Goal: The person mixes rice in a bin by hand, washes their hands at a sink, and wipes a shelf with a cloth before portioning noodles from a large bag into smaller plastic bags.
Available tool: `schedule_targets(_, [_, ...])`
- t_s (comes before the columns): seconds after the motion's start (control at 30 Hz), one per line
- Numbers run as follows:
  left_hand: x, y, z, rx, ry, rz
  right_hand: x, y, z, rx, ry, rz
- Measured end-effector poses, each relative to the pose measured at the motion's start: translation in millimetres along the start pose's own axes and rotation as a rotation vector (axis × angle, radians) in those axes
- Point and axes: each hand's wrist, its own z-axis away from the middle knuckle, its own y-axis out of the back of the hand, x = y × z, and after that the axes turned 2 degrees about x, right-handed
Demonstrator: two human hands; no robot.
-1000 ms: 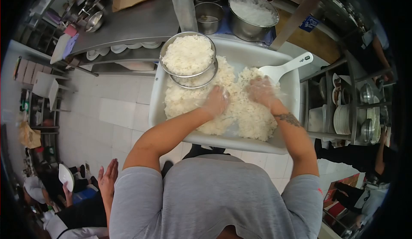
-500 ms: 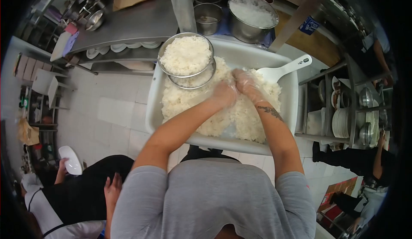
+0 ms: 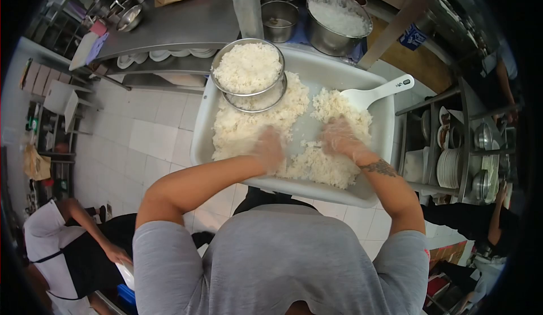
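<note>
A white tub (image 3: 386, 125) holds cooked rice (image 3: 240, 124), parted by a bare strip down its middle. My left hand (image 3: 269, 147), in a clear glove and blurred, is at the rice on the left side; its fingers are smeared by motion. My right hand (image 3: 340, 136), also gloved, touches the right-hand rice (image 3: 328, 165), its fingers pointing down and partly hidden. Two stacked metal bowls of rice (image 3: 248, 69) sit at the tub's back left. A white rice paddle (image 3: 378, 93) lies with its blade in the rice at the back right.
Metal pots (image 3: 335, 44) stand behind the tub, beside a steel counter (image 3: 186, 27). On the right, a shelf holds stacked plates (image 3: 448, 167). A co-worker (image 3: 85, 247) is at the lower left, and other people are at the right edge.
My hands have moved apart from the tub's middle, the left one leftward and both nearer my body. A bare strip now divides the rice. The left co-worker has shifted with the white dish.
</note>
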Motion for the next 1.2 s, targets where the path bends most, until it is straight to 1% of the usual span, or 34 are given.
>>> schedule_targets(0.07, [-36.0, 46.7, 30.0, -0.174, -0.001, -0.058, 9.0, -10.8, 3.7, 0.028, -0.061, 0.088])
schedule_targets(0.13, [-70.2, 43.8, 57.5, -0.029, -0.023, 0.232, 28.6, -25.5, 9.3, 0.144, -0.092, 0.055])
schedule_targets(0.17, [-75.5, 41.2, 67.6, 0.023, 0.024, 0.267, 36.6, -32.2, 10.4, 0.204, -0.11, 0.038])
schedule_targets(0.23, [-80.5, 41.2, 80.8, 0.135, 0.115, 0.332, 44.0, -14.1, 24.8, 0.313, -0.157, 0.063])
schedule_targets(0.27, [-82.3, 46.2, 84.5, 0.095, 0.199, 0.371, 47.5, -7.7, 30.5, 0.367, -0.184, 0.075])
schedule_targets(0.33, [-85.6, 62.2, 90.9, 0.019, 0.367, 0.446, 63.0, -15.5, 26.2, 0.369, -0.256, 0.057])
schedule_targets(0.37, [-86.8, 60.5, 94.3, -0.02, 0.361, 0.453, 69.3, -19.4, 21.1, 0.371, -0.293, 0.05])
schedule_targets(0.47, [-90.8, 54.1, 101.6, -0.114, 0.347, 0.459, 75.4, -17.3, 8.0, 0.258, -0.384, 0.002])
schedule_targets(0.57, [-86.2, 56.4, 102.7, -0.153, 0.352, 0.439, 40.6, 36.6, 17.1, 0.042, -0.534, 0.015])
schedule_targets(0.63, [-81.3, 68.2, 100.5, -0.157, 0.369, 0.43, 29.2, 26.6, 25.2, 0.306, -0.441, 0.06])
schedule_targets(0.67, [-79.8, 66.7, 95.1, -0.068, 0.219, 0.446, 25.0, 21.2, 26.2, 0.437, -0.394, 0.085])
schedule_targets(0.73, [-73.7, 56.6, 78.9, 0.111, -0.079, 0.475, 12.4, 15.9, 14.7, 0.369, -0.342, -0.013])
schedule_targets(0.8, [-45.2, 52.9, 33.3, 0.001, -0.138, 0.585, -1.3, 5.8, -8.5, 0.293, -0.307, -0.048])
schedule_targets(0.87, [-14.5, 42.7, -6.8, 0.128, -0.337, 0.516, -9.5, -4.8, -41.6, 0.211, -0.292, -0.023])
schedule_targets(0.97, [6.0, 66.9, -18.0, -0.19, -0.373, 0.445, -16.9, -2.7, -62.3, 0.381, -0.336, -0.002])
schedule_targets(1.07, [17.6, 26.5, -36.1, -0.485, -0.303, 0.315, 3.8, -7.6, -64.4, 0.351, -0.354, 0.028])
schedule_targets(1.17, [16.4, -4.1, -25.3, -0.369, -0.145, 0.12, 33.9, -14.0, -53.2, 0.245, -0.242, 0.116])
schedule_targets(1.2, [9.1, -6.8, -21.2, -0.315, -0.103, 0.065, 42.1, -18.1, -52.3, 0.206, -0.277, 0.134])
